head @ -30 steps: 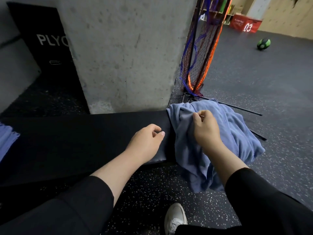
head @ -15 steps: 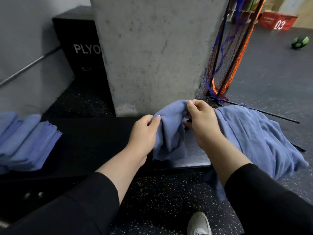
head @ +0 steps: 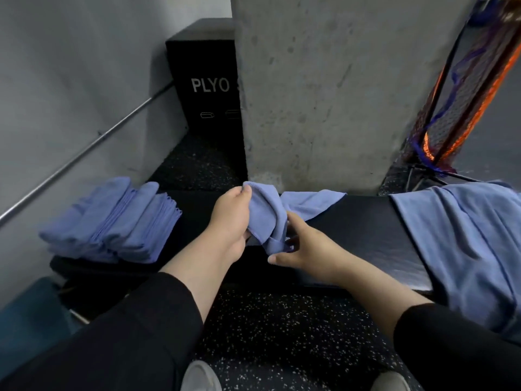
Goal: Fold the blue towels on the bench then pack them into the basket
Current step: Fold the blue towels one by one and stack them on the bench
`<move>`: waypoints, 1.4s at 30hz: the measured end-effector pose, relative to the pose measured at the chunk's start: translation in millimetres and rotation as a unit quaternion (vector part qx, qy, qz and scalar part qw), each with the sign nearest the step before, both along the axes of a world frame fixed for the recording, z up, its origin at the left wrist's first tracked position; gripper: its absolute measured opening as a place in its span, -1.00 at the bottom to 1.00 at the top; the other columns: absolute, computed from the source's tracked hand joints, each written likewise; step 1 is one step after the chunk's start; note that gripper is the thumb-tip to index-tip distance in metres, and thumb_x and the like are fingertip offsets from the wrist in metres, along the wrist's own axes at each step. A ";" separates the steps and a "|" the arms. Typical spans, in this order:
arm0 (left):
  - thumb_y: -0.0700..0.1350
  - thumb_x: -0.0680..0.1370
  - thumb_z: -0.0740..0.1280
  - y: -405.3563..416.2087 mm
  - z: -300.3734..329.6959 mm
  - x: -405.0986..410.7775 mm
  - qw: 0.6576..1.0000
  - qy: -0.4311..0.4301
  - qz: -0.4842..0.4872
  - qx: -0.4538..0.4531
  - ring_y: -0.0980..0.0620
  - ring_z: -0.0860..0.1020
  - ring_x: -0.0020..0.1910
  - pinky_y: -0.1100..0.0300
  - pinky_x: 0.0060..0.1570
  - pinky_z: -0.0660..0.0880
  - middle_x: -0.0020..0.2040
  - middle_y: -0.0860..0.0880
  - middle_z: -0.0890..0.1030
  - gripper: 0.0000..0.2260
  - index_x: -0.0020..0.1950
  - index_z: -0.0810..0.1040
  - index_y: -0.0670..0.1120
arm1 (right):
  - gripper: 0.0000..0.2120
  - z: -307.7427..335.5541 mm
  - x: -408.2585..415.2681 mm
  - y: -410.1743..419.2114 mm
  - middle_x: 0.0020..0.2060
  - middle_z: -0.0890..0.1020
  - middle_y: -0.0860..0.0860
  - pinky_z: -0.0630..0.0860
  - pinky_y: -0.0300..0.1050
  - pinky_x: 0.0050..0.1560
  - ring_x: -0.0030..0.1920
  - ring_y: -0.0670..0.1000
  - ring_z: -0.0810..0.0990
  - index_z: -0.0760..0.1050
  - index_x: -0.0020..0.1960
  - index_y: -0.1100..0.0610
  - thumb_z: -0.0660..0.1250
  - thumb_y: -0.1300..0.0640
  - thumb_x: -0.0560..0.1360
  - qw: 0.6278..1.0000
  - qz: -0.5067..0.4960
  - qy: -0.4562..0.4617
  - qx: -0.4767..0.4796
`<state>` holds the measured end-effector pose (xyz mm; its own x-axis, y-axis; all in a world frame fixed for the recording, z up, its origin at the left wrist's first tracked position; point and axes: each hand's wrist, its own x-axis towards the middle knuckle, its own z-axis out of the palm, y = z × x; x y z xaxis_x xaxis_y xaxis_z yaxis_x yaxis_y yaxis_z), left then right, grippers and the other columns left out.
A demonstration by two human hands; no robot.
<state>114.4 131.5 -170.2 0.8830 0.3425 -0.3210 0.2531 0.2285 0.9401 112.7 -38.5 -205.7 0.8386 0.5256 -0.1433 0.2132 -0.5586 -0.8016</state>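
The left hand (head: 229, 218) grips the bunched blue towel (head: 267, 215) at its upper corner; the right hand (head: 306, 249) pinches its lower end. The towel lies mid-counter (head: 366, 230), its free length trailing rightward along the counter's long axis.

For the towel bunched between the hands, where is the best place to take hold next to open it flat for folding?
Probably the free corner of the towel that trails flat on the bench toward the column. The left hand already pinches the top edge, so the right hand could come from the right and pinch that corner; the bunched middle offers no clean edge.
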 end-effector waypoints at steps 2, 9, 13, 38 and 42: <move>0.00 0.70 0.22 7.2 -2.6 0.1 1.000 0.009 0.017 0.024 -0.12 0.67 0.11 -0.13 0.21 0.58 0.07 -0.14 0.69 -0.75 0.02 0.63 -0.09 | -0.34 -2.5 -2.0 9.9 0.03 0.61 -0.24 0.55 -0.22 0.05 -0.03 -0.23 0.61 0.25 0.42 -0.26 0.49 -0.03 0.44 0.999 -0.023 -0.034 -0.016; 0.00 0.68 0.25 37.1 -12.8 1.8 0.982 0.011 0.037 0.183 0.02 0.55 -0.09 0.13 -0.13 0.47 -0.05 -0.04 0.64 -0.77 0.04 0.61 -0.12 | -0.94 7.0 3.3 14.1 -0.24 0.64 -0.10 0.40 -0.40 -0.28 -0.20 -0.08 0.59 0.56 0.01 -0.01 0.38 0.06 0.54 0.986 -0.123 -0.097 -0.057; 0.06 0.62 0.34 46.7 -14.2 -3.5 0.895 0.043 0.061 0.440 0.01 0.49 -0.07 0.11 -0.11 0.40 0.07 0.03 0.48 -0.82 0.12 0.50 -0.01 | -0.84 10.6 9.7 3.6 -0.30 0.66 -0.17 0.39 -0.44 -0.30 -0.27 -0.31 0.58 0.54 -0.15 -0.14 0.36 0.08 0.57 0.985 -0.145 -0.090 -0.031; -0.05 0.61 0.35 21.4 -13.6 -5.2 0.878 -0.065 -0.066 0.469 0.03 0.56 -0.12 0.14 -0.15 0.47 -0.06 0.08 0.58 -0.96 0.02 0.58 0.02 | -0.89 34.2 26.4 -16.3 -0.27 0.69 -0.10 0.51 -0.15 -0.17 -0.21 -0.09 0.64 0.59 -0.13 -0.06 0.37 0.02 0.57 0.977 -0.172 -0.120 -0.033; 0.15 0.57 0.36 -2.6 -12.4 -14.0 0.890 -0.112 -0.254 0.360 0.20 0.61 -0.18 0.19 -0.11 0.51 -0.22 0.18 0.66 -0.86 -0.10 0.64 0.14 | -0.82 42.1 24.9 -14.2 -0.40 0.63 -0.02 0.31 -0.16 -0.43 -0.48 -0.09 0.41 0.59 -0.16 0.01 0.40 -0.06 0.54 0.978 -0.193 -0.080 -0.003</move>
